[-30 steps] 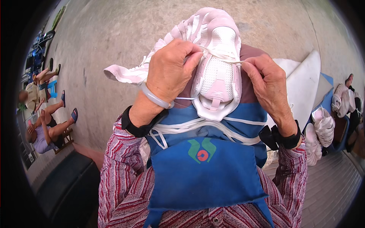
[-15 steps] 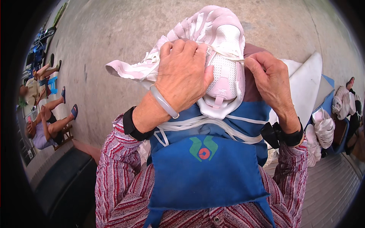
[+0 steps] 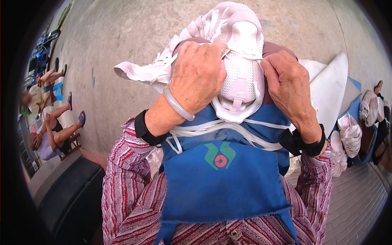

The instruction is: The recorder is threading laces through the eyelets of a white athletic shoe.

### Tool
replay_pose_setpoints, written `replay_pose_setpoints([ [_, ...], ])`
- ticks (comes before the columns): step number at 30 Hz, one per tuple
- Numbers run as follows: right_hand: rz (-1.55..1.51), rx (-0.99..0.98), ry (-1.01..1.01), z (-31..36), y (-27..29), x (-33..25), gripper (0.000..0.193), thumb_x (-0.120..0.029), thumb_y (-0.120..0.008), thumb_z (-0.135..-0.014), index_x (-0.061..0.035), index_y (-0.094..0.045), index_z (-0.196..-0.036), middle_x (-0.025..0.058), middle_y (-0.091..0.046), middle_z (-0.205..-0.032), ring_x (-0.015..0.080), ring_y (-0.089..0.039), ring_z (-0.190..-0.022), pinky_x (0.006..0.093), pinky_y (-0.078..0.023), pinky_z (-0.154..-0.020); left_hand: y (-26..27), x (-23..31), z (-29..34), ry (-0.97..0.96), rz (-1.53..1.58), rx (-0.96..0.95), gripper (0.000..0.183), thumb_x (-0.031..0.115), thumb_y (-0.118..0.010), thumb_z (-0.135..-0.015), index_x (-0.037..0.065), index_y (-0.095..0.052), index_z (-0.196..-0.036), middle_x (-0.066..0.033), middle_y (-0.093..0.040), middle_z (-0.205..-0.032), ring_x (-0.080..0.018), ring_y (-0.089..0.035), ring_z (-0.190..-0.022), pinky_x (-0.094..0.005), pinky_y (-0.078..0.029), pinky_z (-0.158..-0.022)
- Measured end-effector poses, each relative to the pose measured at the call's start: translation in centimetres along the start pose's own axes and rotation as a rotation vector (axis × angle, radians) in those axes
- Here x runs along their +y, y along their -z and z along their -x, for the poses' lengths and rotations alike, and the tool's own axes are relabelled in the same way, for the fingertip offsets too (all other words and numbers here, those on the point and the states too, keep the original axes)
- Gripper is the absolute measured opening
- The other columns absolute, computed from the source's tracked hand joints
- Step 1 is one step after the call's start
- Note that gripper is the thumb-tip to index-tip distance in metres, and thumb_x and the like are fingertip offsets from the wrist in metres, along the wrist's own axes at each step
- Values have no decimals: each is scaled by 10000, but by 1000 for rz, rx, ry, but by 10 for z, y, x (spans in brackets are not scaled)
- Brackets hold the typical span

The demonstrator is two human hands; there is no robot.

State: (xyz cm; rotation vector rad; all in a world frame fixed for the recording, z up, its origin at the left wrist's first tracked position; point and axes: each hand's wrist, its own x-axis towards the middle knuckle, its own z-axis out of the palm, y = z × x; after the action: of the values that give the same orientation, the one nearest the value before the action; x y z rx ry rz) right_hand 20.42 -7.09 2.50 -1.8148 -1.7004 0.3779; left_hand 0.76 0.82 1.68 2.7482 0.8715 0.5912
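Observation:
A white and pale pink sneaker (image 3: 239,77) rests across my lap, its heel end toward me. Over its tongue runs a white shoelace (image 3: 244,54). My right hand (image 3: 289,83) pinches the lace at the shoe's right edge, thumb against bent forefinger. On the other side, my left hand (image 3: 198,77) has its fingers curled at the lace's left part; its fingertips are partly hidden. More pink and white shoe uppers (image 3: 143,72) spread out beyond my left hand. A bundle of loose white laces (image 3: 222,127) lies over my blue apron (image 3: 222,183).
To the right are a white sheet-like piece (image 3: 332,87) and several bundled pale shoes (image 3: 350,136). A dark bench (image 3: 71,192) stands at the lower left. Farther left, two people sit, one near a blue stool (image 3: 58,90). Concrete floor (image 3: 118,45) stretches ahead.
My left hand has shifted slightly up, its fingers curling more tightly near the lace. My right hand still pinches the lace, and the sneaker has moved slightly away from me.

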Motion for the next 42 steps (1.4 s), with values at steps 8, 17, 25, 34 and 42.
replay_pose_setpoints([
  [8,-181,-264,-93,-20,4,16,206,-166,-592,-859,25,-615,-785,184,-590,-750,349,-608,-733,415,-473,-660,1,-1,-5,-42,63,48,237,-41,-582,-758,32,-590,-984,-122,-610,-808,-301,-582,-761,-388,-470,-708],
  [17,-12,12,-10,6,-1,0,275,-238,-675,-818,-5,-597,-942,172,-613,-925,334,-613,-815,414,-478,-727,11,6,-22,-96,-185,-220,162,4,-585,-747,58,-590,-900,-97,-584,-813,-288,-575,-772,-374,-471,-712],
  [25,356,-25,97,19,2,-21,406,-296,-746,-715,-8,-576,-945,125,-538,-899,288,-539,-866,391,-410,-780,1,-8,-23,-277,-38,26,128,13,-602,-746,28,-575,-870,-115,-552,-923,-281,-552,-849,-372,-470,-755],
  [34,456,-35,41,20,-13,-22,235,-142,-635,-759,3,-574,-933,137,-538,-875,272,-531,-848,374,-430,-768,4,4,-32,-253,188,103,153,-24,-647,-764,11,-556,-883,-107,-565,-860,-283,-581,-763,-347,-489,-660],
  [42,-58,-144,18,18,-1,-2,210,-19,-543,-818,13,-567,-1024,171,-549,-916,358,-566,-849,410,-478,-747,-1,24,-12,104,561,-52,124,31,-628,-840,-7,-566,-940,-141,-592,-769,-304,-603,-709,-355,-475,-610],
])
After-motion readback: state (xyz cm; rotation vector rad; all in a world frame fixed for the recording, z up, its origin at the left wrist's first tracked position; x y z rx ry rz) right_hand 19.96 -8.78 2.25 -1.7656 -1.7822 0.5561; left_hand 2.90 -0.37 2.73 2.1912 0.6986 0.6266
